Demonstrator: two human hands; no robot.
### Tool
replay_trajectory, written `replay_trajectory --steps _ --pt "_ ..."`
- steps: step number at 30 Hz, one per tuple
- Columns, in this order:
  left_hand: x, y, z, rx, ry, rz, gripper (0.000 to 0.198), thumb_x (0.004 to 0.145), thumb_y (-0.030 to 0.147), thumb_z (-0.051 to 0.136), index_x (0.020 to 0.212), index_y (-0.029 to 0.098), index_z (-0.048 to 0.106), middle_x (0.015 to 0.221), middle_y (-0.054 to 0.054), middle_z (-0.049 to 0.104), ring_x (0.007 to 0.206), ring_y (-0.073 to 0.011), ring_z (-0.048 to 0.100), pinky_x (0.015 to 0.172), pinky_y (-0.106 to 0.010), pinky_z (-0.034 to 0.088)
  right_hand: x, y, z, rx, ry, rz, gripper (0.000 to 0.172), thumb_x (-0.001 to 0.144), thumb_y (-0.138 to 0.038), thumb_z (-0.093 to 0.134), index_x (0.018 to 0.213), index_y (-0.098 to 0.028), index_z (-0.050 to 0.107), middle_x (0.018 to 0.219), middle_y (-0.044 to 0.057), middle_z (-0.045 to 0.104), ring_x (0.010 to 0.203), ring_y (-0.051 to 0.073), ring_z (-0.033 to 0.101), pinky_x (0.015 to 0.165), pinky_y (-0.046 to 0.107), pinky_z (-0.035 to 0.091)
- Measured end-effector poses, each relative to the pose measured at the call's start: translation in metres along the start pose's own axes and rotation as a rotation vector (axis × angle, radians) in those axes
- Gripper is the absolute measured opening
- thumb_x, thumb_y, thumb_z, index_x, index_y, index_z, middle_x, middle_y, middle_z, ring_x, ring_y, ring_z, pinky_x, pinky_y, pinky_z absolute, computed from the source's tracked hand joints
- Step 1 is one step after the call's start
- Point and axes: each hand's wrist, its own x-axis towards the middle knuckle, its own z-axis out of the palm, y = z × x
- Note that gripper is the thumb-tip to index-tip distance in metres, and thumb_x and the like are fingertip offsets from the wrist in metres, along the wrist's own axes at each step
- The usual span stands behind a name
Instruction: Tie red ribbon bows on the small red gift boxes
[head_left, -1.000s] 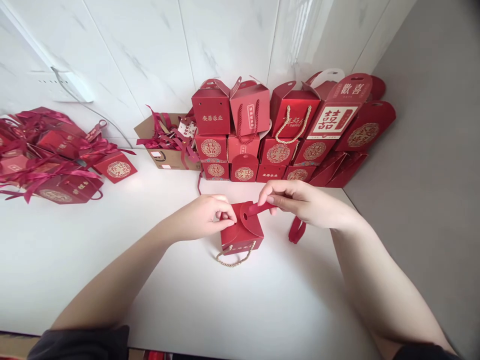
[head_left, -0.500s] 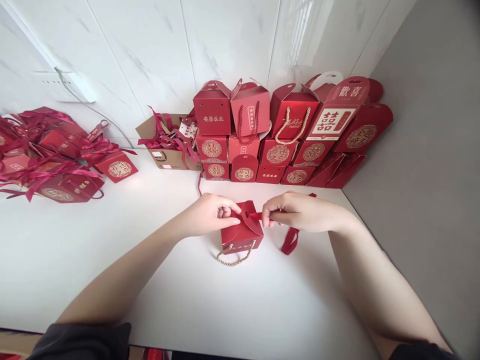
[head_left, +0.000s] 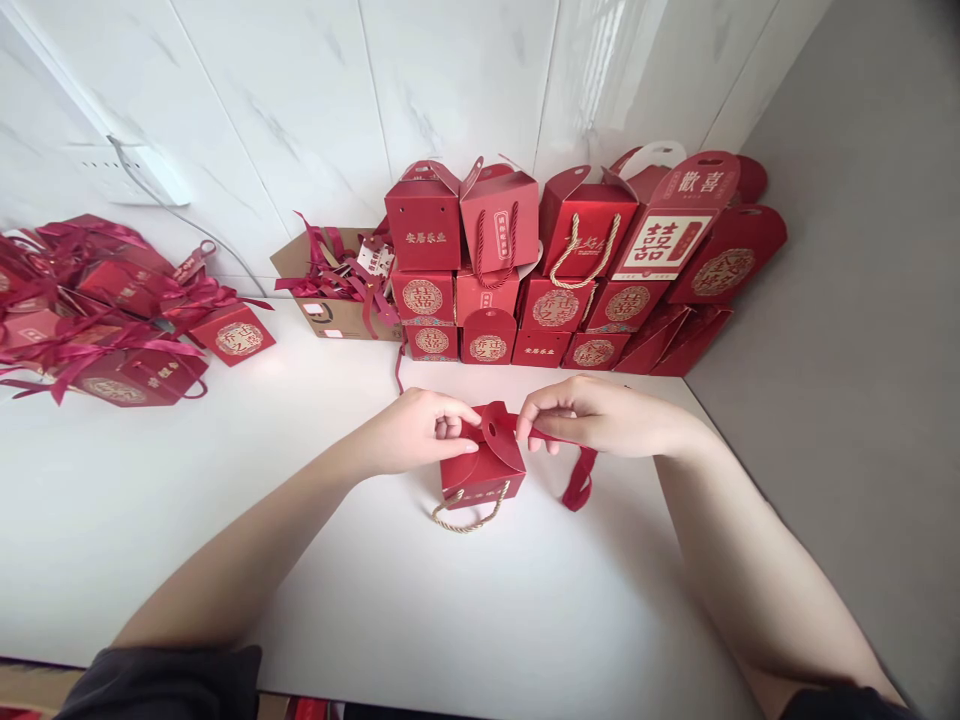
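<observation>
A small red box (head_left: 484, 478) with a gold rope handle (head_left: 469, 524) stands on the white table, its curved top flaps folded together around a hole. At its left side my left hand (head_left: 427, 432) is closed, with thumb and fingers pinching the top flap. My right hand (head_left: 577, 415), just right of the box, is closed on a red ribbon (head_left: 579, 480). One stretch of the ribbon runs towards the box top; the other hangs in a loop onto the table.
Red gift boxes (head_left: 555, 305) are stacked along the tiled wall. A cardboard box (head_left: 341, 318) of ribbons stands left of them. Ribboned boxes (head_left: 135, 375) are piled at the far left. A grey panel (head_left: 847, 300) borders the right side.
My right hand has shifted slightly up and left along the ribbon, and its fingers have moved. More ribbon shows beneath it. My left hand and the box have hardly moved.
</observation>
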Motion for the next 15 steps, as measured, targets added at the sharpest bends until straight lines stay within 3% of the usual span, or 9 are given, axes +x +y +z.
replay_trajectory --steps 4,8,15 --pt "0.0007 0.0012 -0.0002 0.004 -0.018 0.017 0.032 0.079 0.040 0.063 0.101 0.019 0.072 0.071 0.000 0.060 0.061 -0.0108 0.049 0.058 -0.023 0.041 -0.0021 -0.0034 -0.0027 0.191 -0.042 -0.076 0.022 0.091 -0.028 0.049 0.094 -0.016 0.068 0.086 0.005 0.068 0.073 0.013 0.062 0.070 0.027 0.050" --pt "0.0009 0.0014 -0.0006 0.006 -0.028 0.007 0.031 0.079 0.039 0.063 0.101 0.019 0.072 0.071 0.000 0.058 0.062 -0.0107 0.048 0.059 -0.023 0.040 -0.0008 -0.0013 -0.0042 0.257 -0.120 -0.040 0.021 0.091 -0.025 0.051 0.096 -0.015 0.068 0.088 0.006 0.070 0.070 0.013 0.063 0.068 0.026 0.051" --pt "0.0005 0.0000 -0.0006 0.010 -0.036 0.002 0.030 0.080 0.038 0.063 0.103 0.021 0.071 0.071 0.001 0.057 0.062 -0.0105 0.047 0.060 -0.023 0.040 0.0029 0.0032 -0.0025 0.183 -0.007 0.074 0.019 0.088 -0.022 0.052 0.093 -0.017 0.070 0.076 0.001 0.068 0.069 0.013 0.063 0.065 0.025 0.049"
